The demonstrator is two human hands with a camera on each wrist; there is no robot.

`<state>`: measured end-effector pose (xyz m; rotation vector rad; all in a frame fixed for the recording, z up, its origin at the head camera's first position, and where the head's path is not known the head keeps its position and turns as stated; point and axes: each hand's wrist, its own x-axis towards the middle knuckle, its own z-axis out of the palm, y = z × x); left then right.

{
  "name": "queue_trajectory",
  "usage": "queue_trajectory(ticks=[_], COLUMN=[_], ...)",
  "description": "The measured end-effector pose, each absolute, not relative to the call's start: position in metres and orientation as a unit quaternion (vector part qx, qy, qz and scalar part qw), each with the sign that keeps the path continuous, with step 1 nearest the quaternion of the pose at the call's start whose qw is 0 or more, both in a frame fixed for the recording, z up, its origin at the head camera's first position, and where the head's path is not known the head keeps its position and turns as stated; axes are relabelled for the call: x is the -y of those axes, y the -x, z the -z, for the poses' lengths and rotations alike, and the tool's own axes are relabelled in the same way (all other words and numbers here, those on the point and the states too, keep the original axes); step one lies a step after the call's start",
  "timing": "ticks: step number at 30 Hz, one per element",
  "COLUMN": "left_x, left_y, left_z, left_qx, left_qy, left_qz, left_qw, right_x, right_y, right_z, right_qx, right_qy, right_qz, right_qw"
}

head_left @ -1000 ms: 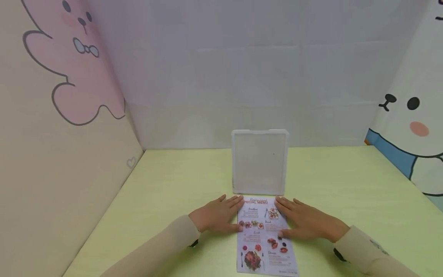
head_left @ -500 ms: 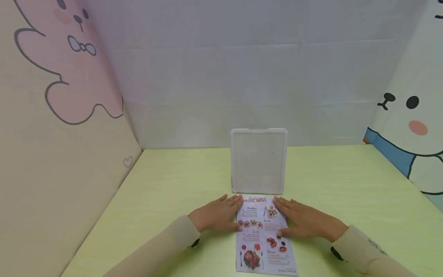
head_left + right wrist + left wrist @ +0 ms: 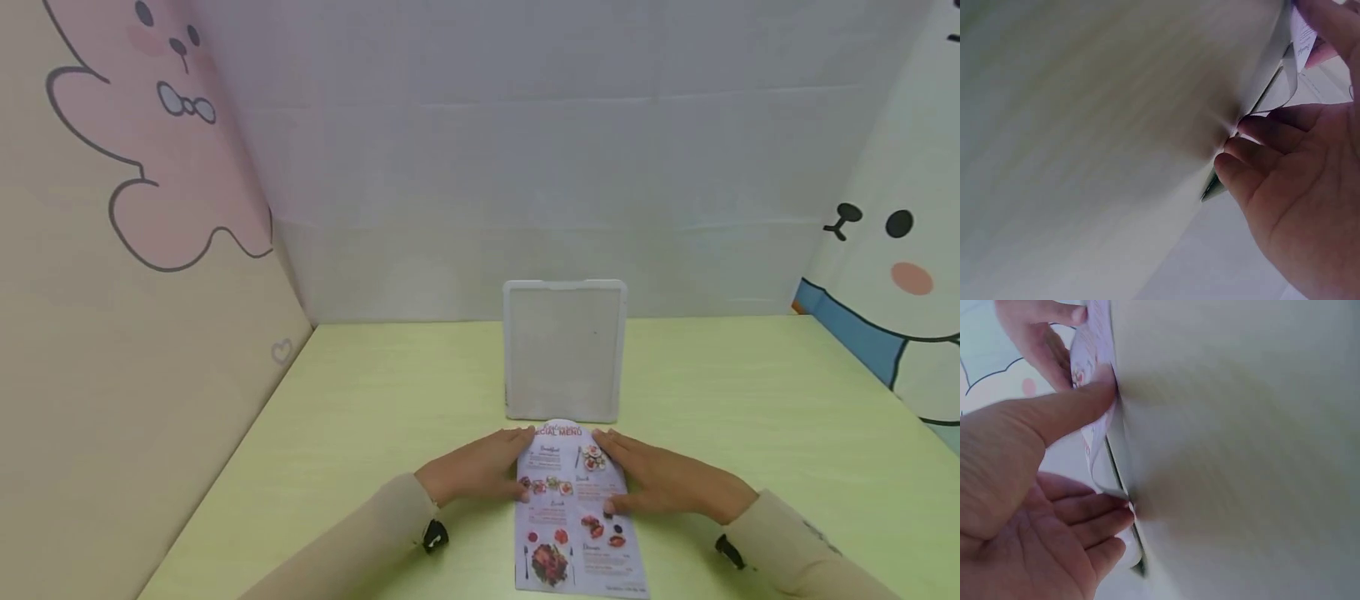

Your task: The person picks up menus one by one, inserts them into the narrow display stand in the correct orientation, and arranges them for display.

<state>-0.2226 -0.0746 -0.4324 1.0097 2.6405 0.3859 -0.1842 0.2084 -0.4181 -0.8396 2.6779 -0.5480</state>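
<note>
A printed restaurant menu sheet (image 3: 573,521) lies on the yellow-green table, its top part bowed upward between my hands. My left hand (image 3: 476,468) touches the menu's left edge with fairly straight fingers near the top corner and the thumb lower down. On the opposite edge, my right hand (image 3: 675,482) rests with its fingers extended and its thumb on the paper. In the left wrist view the paper (image 3: 1094,369) curves up off the table beside the left thumb. The right wrist view shows the bent paper (image 3: 1302,40) by the right fingers.
A white-framed translucent panel (image 3: 564,354) stands just behind the menu's top edge. The table (image 3: 375,375) meets a pale back wall (image 3: 465,167). Cartoon-printed side walls (image 3: 187,333) border it left and right.
My left hand has moved slightly inward to the right, and the flat top of the menu now bulges upward. The right hand stays nearly where it was. The panel has not moved.
</note>
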Motion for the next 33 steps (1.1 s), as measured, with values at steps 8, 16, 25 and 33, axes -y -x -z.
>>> queue_trajectory(ticks=[8,16,25,33], left_x=[0.069,0.067,0.073,0.081], left_y=[0.219,0.222,0.233,0.236], left_z=[0.434,0.435,0.442,0.447], left_qx=[-0.922,-0.914,-0.862,-0.851], left_qy=[-0.298,-0.286,-0.291,-0.296], left_qz=[-0.201,-0.241,-0.352,-0.370], left_qw=[0.146,0.158,0.221,0.227], right_x=[-0.205,-0.201,-0.206,-0.209], right_y=[0.189,0.193,0.200,0.203], right_z=[0.421,0.421,0.426,0.431], right_qx=[-0.909,-0.914,-0.886,-0.875], right_qy=[0.330,0.322,0.273,0.243], right_qz=[0.234,0.235,0.346,0.386], right_qw=[0.103,0.078,0.143,0.161])
